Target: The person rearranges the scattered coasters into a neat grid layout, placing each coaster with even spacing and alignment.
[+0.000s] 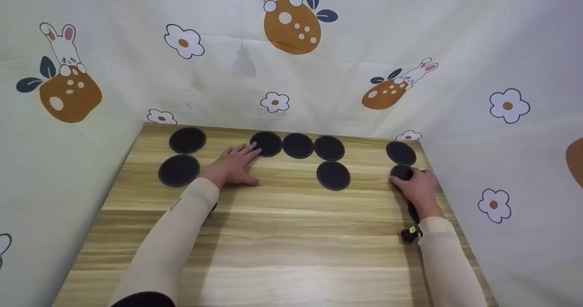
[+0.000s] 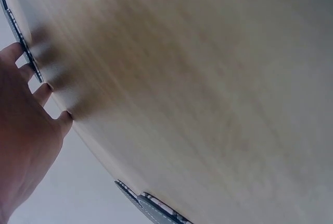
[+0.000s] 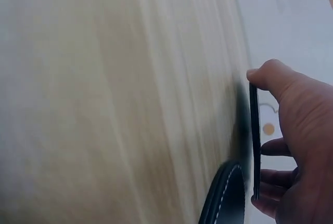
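My left hand (image 1: 232, 166) lies with spread fingers near the table's far edge. Its fingertips touch a round black coaster (image 1: 268, 144), the leftmost of a row of three; the left wrist view shows the fingers at that coaster's edge (image 2: 22, 44). Over at the right side, my right hand (image 1: 421, 189) grips another black coaster (image 1: 401, 172) by its rim, thumb on one side and fingers opposite. In the right wrist view this held coaster (image 3: 255, 140) appears edge-on, just off the tabletop. A further stitched coaster (image 3: 225, 195) lies nearer, partly hidden under the right wrist in the head view.
Two coasters (image 1: 179, 170) lie at the far left. Beside the row's middle coaster (image 1: 298, 145) is its right one (image 1: 329, 148), with another (image 1: 334, 176) below. One (image 1: 401, 153) lies beyond the right hand. Patterned cloth (image 1: 218, 79) walls the wooden table (image 1: 291, 238).
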### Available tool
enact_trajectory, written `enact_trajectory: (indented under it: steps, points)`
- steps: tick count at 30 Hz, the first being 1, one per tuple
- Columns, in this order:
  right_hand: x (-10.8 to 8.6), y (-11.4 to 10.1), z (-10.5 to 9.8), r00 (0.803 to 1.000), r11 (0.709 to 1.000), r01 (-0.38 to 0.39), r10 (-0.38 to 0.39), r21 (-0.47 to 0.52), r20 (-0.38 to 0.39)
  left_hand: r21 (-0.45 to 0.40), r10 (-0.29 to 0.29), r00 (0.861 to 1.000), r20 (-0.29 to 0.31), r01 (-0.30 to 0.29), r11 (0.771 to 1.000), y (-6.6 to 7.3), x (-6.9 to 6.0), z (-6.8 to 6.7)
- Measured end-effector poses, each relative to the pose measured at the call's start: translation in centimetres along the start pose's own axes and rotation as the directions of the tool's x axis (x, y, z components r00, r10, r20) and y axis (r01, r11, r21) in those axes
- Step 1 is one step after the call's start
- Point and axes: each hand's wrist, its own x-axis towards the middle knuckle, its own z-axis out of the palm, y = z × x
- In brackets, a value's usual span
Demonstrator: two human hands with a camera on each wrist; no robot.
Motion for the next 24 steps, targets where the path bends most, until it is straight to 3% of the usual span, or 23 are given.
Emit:
enact_trajectory:
  steps: [24]
  points:
    - [-0.7, -4.8, 0.6, 0.991, 0.981, 0.132, -0.129, 0.139, -0.031, -0.017, -0.009, 1.000, 0.020, 0.009, 1.000, -0.1, 0.2, 0.2]
